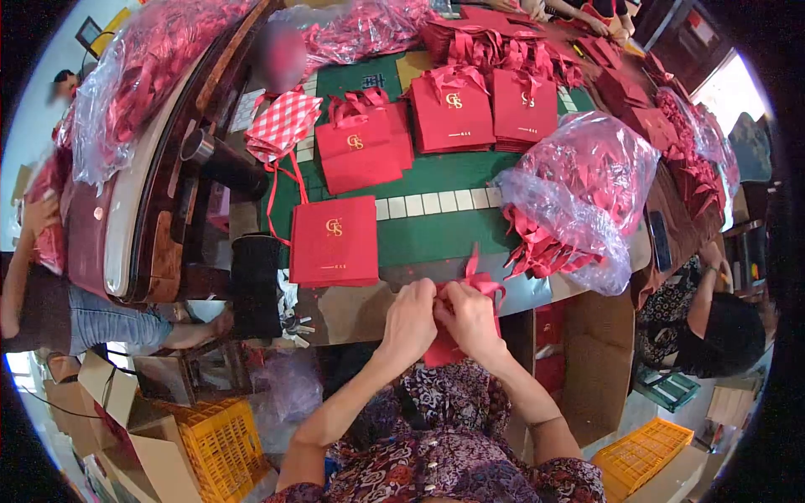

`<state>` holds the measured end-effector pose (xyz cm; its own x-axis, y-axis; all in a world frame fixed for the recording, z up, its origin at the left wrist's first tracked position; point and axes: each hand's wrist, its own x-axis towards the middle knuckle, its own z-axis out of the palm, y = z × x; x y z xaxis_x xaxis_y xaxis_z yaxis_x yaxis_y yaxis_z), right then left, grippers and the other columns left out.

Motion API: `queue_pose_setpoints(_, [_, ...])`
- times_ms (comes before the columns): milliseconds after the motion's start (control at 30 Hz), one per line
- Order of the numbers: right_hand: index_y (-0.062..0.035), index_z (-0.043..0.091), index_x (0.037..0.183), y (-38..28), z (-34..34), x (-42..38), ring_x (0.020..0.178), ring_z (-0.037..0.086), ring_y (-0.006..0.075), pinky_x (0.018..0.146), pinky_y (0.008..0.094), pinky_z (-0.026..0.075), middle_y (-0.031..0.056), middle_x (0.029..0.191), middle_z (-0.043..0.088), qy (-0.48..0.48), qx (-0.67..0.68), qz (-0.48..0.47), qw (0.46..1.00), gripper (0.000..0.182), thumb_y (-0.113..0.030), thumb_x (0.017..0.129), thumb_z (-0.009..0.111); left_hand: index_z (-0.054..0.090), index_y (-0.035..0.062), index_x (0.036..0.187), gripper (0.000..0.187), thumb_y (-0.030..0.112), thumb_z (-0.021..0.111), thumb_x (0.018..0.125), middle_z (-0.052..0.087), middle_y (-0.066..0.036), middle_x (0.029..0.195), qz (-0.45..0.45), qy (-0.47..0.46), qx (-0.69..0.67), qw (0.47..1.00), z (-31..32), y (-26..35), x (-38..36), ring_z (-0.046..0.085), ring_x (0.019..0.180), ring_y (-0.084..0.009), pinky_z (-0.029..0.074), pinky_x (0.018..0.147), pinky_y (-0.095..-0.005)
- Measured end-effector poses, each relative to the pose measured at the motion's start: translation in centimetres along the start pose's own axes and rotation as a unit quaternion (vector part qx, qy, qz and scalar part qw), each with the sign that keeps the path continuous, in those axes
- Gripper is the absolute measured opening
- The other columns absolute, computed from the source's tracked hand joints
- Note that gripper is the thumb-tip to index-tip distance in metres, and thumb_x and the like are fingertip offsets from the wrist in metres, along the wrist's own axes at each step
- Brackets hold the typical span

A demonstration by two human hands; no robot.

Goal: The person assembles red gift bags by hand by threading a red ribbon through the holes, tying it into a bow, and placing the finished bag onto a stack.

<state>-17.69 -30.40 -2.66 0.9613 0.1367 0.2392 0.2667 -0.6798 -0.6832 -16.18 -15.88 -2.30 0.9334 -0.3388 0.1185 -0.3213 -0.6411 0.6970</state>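
Observation:
At the near table edge, my left hand (411,314) and my right hand (470,313) are close together over a small red paper gift bag (438,355). Both have their fingers closed in a pinch at its top. A red ribbon (481,280) rises behind my right hand. My hands hide the exact spot that the fingertips grip. Just left of them lies a stack of red bags (334,241) printed in gold, with a loose ribbon (300,180) trailing from it. To the right, a clear plastic sack (579,193) holds many red ribbons.
Further back stand more red bags with ribbon handles (453,109) and a red checked cloth item (283,126). A dark cylinder (225,163) stands at left, a phone (660,241) lies at right. Yellow crates (222,448) and a cardboard box (597,360) are below. Other people work around the table.

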Motion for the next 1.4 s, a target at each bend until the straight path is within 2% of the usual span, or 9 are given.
queue_pose_setpoints(200, [0.0004,0.062,0.097,-0.6,-0.8,0.3,0.081,0.07,0.0347,0.068,0.0411,0.054,0.0193,0.087,0.069,-0.016,0.121,0.136,0.983,0.014,-0.003,0.086,0.069,0.051,0.0015,0.101,0.015,0.004,0.061,0.09,0.061,-0.019,0.09,-0.006,0.002,-0.046,0.999,-0.1,-1.3,0.5,0.062,0.09,-0.0393,0.049,0.078,-0.048])
queue_pose_setpoints(433, [-0.002,0.067,0.096,0.6,-2.9,2.5,0.076,0.062,0.0343,0.068,0.0409,0.051,0.0148,0.085,0.062,0.034,0.032,0.024,0.999,0.009,-0.005,0.087,0.068,0.057,0.0044,0.098,0.024,0.009,0.074,0.082,0.064,-0.013,0.087,0.017,0.025,-0.062,0.998,-0.6,-1.5,1.0,0.063,0.072,-0.0306,0.052,0.064,-0.0399])
queue_pose_setpoints(700, [-0.0006,0.069,0.092,4.0,-3.5,4.4,0.083,0.064,0.0361,0.075,0.0422,0.051,0.0177,0.088,0.067,-0.192,0.064,-0.009,0.979,0.018,-0.018,0.091,0.064,0.059,0.0036,0.093,0.016,0.004,0.071,0.082,0.061,-0.012,0.087,0.073,0.01,-0.088,0.993,-0.9,-1.7,1.0,0.06,0.076,-0.0316,0.051,0.074,-0.0407])
queue_pose_setpoints(767, [0.0006,0.07,0.091,4.8,-3.4,4.8,0.078,0.066,0.0268,0.074,0.0373,0.051,0.0146,0.087,0.069,-0.28,0.133,0.053,0.949,0.017,-0.016,0.092,0.064,0.06,0.0035,0.092,0.014,0.003,0.07,0.082,0.061,-0.012,0.088,0.086,0.003,-0.088,0.992,-1.2,-1.4,0.9,0.06,0.078,-0.0324,0.05,0.076,-0.0408])
queue_pose_setpoints(900, [-0.0021,0.072,0.086,6.4,-0.8,4.2,0.073,0.068,0.0216,0.07,0.0357,0.052,0.0144,0.079,0.069,-0.232,0.265,0.103,0.93,0.022,-0.023,0.088,0.068,0.06,0.0034,0.091,0.012,0.003,0.069,0.083,0.06,-0.012,0.087,0.114,0.012,-0.055,0.992,-1.4,-1.5,1.2,0.059,0.08,-0.0327,0.049,0.072,-0.0414])
queue_pose_setpoints(1000, [-0.0023,0.071,0.082,4.8,-0.1,4.4,0.07,0.067,0.0229,0.067,0.0355,0.051,0.0137,0.078,0.068,-0.12,0.184,0.185,0.958,0.022,-0.024,0.086,0.071,0.06,0.0035,0.091,0.013,0.004,0.07,0.083,0.06,-0.011,0.086,0.079,-0.002,-0.074,0.994,-1.9,-1.4,1.0,0.059,0.075,-0.0304,0.048,0.067,-0.0404])
queue_pose_setpoints(1167, [0.0012,0.068,0.084,4.5,-1.1,5.3,0.07,0.066,0.0289,0.065,0.0391,0.049,0.0167,0.078,0.066,-0.063,0.159,0.158,0.972,0.026,-0.024,0.09,0.07,0.059,0.0031,0.095,0.016,0.005,0.07,0.084,0.063,-0.012,0.086,-0.096,-0.07,-0.119,0.986,-2.7,-1.5,0.8,0.063,0.07,-0.0266,0.051,0.064,-0.0375])
queue_pose_setpoints(1233, [0.001,0.067,0.086,4.8,-1.5,5.2,0.063,0.058,0.0225,0.06,0.0353,0.045,0.0146,0.073,0.061,0.07,0.116,0.052,0.989,0.023,-0.02,0.093,0.069,0.061,0.0024,0.096,0.015,0.006,0.071,0.085,0.066,-0.012,0.086,-0.065,-0.027,-0.143,0.987,-1.8,-2.5,0.7,0.063,0.064,-0.0221,0.05,0.058,-0.0346])
queue_pose_setpoints(1400, [-0.0013,0.067,0.082,5.0,-3.9,4.4,0.072,0.067,0.0346,0.062,0.0423,0.051,0.0173,0.079,0.066,0.045,-0.023,0.17,0.984,0.027,-0.027,0.088,0.073,0.063,0.0027,0.093,0.012,0.011,0.07,0.088,0.067,-0.011,0.083,-0.082,-0.007,-0.14,0.987,-0.9,-3.0,0.7,0.063,0.063,-0.0209,0.049,0.057,-0.0331])
